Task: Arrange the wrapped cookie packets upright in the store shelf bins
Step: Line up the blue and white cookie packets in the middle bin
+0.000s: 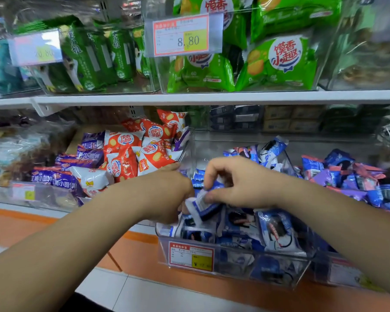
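Blue-white cookie packet (203,204) tilted over clear bin (234,264), pinched by right hand (236,183) | left hand (169,194) at packet's left end, fingers hidden, grip cannot be told | bin on lower store shelf; red packets (142,152) left of bin; orange-white floor (144,289) below | price label (181,36) above bin reads 8.80

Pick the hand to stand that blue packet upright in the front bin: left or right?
Right. The right hand pinches the blue packet above the clear bin. The left hand has its fingers hidden beside it, so its grip is unclear.
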`<state>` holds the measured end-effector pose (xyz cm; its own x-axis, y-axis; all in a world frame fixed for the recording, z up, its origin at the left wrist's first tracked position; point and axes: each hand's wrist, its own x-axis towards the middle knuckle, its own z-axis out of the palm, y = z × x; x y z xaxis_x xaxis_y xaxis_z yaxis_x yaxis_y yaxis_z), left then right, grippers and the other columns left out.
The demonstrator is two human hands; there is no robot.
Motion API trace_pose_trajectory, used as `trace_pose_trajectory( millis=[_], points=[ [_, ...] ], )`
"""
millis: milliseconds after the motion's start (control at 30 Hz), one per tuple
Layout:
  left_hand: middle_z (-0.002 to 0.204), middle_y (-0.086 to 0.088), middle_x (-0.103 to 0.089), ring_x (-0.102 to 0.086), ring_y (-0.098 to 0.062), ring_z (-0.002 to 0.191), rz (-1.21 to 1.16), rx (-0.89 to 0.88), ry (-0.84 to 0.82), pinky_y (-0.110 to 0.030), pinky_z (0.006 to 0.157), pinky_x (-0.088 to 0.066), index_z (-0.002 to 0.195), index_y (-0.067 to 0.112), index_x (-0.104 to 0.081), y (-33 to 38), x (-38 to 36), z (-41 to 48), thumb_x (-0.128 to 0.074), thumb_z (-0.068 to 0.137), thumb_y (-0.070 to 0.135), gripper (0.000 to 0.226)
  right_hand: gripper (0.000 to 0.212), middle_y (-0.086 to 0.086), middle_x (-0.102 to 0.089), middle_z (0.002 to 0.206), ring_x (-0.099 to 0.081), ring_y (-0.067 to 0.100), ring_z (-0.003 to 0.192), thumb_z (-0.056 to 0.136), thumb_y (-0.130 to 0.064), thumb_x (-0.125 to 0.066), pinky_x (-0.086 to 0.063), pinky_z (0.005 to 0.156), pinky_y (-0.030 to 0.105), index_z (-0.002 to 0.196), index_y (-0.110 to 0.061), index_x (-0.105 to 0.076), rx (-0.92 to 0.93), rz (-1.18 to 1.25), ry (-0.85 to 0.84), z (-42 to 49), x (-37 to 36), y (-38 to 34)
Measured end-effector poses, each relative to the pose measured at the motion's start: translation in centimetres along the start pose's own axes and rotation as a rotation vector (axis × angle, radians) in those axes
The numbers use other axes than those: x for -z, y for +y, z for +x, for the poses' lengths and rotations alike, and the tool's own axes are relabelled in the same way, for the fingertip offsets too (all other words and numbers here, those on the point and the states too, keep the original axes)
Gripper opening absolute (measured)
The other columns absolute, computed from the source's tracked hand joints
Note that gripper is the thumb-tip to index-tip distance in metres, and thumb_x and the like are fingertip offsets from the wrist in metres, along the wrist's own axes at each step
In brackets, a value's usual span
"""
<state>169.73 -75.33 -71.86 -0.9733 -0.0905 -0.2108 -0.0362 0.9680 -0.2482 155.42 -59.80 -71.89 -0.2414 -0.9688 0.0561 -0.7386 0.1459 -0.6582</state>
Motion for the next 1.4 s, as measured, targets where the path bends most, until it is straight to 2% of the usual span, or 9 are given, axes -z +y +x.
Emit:
trace_pose_trajectory(
  millis=[133,233,300,467,700,933,1033,1233,1400],
  points=[
    [0.087,0.019,-0.073,-0.059,0.007,0.078,-0.14,0.019,-0.034,-0.031,0.126,0.002,0.082,0.033,-0.074,0.1,0.8,-0.3,-0.069,0.087,0.022,0.013,0.023,-0.017,-0.046,0.076,-0.05,-0.003,0.062,0.085,-0.036,-0.08,-0.038,0.058,0.021,0.088,-0.031,-0.057,-0.124,-0.197,0.066,-0.6,1.5,0.8],
    [0.084,0.019,-0.073,-0.063,0.006,0.077,-0.323,0.024,-0.007,-0.021,0.115,-0.03,0.084,0.028,-0.077,-0.3,1.2,-0.6,-0.074,0.087,0.024,0.006,0.029,-0.014,-0.048,0.085,-0.05,0.01,0.077,0.089,-0.05,-0.072,-0.037,0.062,0.032,0.098,-0.033,-0.05,-0.211,-0.407,0.103,-0.8,1.1,1.2],
    [0.087,0.018,-0.074,-0.066,0.004,0.079,-0.433,0.042,0.013,-0.019,0.086,-0.053,0.091,0.029,-0.078,-0.6,1.7,-0.8,-0.074,0.089,0.021,0.009,0.029,-0.01,-0.056,0.095,-0.054,0.019,0.09,0.093,-0.053,-0.065,-0.035,0.068,0.033,0.104,-0.031,-0.051,-0.217,-0.531,0.136,-0.8,0.8,0.8],
    [0.091,0.021,-0.072,-0.067,0.001,0.083,-0.63,0.069,0.189,-0.02,0.075,-0.054,0.097,0.032,-0.074,-1.6,2.6,-1.1,-0.065,0.098,0.024,0.012,0.032,0.001,-0.056,0.125,-0.048,0.025,0.122,0.097,-0.044,-0.061,-0.038,0.099,0.039,0.123,-0.025,-0.059,-0.2,-0.894,0.256,-0.2,1.4,1.4],
    [0.076,0.005,-0.068,-0.06,-0.006,0.064,-0.894,0.122,0.416,-0.021,0.061,-0.049,0.097,0.029,-0.072,-1.4,2.6,-0.7,-0.061,0.101,0.024,0.013,0.011,-0.003,-0.071,0.087,-0.06,0.003,0.066,0.1,-0.027,-0.061,-0.051,0.062,0.018,0.101,-0.024,-0.072,-0.106,0.127,0.261,-0.1,0.0,0.0],
    [0.09,-0.019,-0.076,-0.077,-0.028,0.081,-1.25,0.116,0.413,-0.048,0.084,-0.062,0.093,0.019,-0.078,-2.0,2.7,-1.5,-0.065,0.097,0.01,0.016,0.037,0.013,-0.071,0.106,-0.072,0.033,0.103,0.101,-0.011,-0.062,-0.061,0.089,0.043,0.136,-0.017,-0.055,-0.276,0.788,0.017,0.3,-0.2,0.9],
    [0.102,-0.025,-0.073,-0.075,-0.036,0.092,-1.277,0.107,0.35,-0.045,0.087,-0.061,0.093,0.013,-0.079,-2.4,2.4,-1.8,-0.068,0.094,0.003,0.015,0.039,0.013,-0.05,0.078,-0.065,0.029,0.091,0.097,0.003,-0.061,-0.059,0.091,0.052,0.129,-0.02,-0.062,-0.21,0.744,0.043,0.3,0.0,1.5],
    [0.084,-0.009,-0.076,-0.073,-0.029,0.072,-1.181,0.119,0.323,-0.035,0.066,-0.061,0.083,0.003,-0.07,-1.6,2.4,-1.7,-0.083,0.08,0.024,0.025,0.044,0.004,-0.061,0.073,-0.06,0.023,0.076,0.093,0.002,-0.068,-0.056,0.083,0.053,0.129,-0.022,-0.062,-0.191,0.71,0.042,0.1,0.1,1.1],
    [0.089,-0.016,-0.071,-0.07,-0.033,0.081,-1.242,0.092,0.232,-0.049,0.079,-0.057,0.135,0.029,-0.054,-1.5,3.0,-1.7,-0.088,0.079,0.014,0.068,0.05,0.013,-0.075,0.086,-0.062,0.022,0.073,0.074,-0.021,-0.085,-0.05,0.063,0.039,0.12,-0.018,-0.066,-0.159,0.785,0.123,-0.2,0.4,0.6]
  ],
)
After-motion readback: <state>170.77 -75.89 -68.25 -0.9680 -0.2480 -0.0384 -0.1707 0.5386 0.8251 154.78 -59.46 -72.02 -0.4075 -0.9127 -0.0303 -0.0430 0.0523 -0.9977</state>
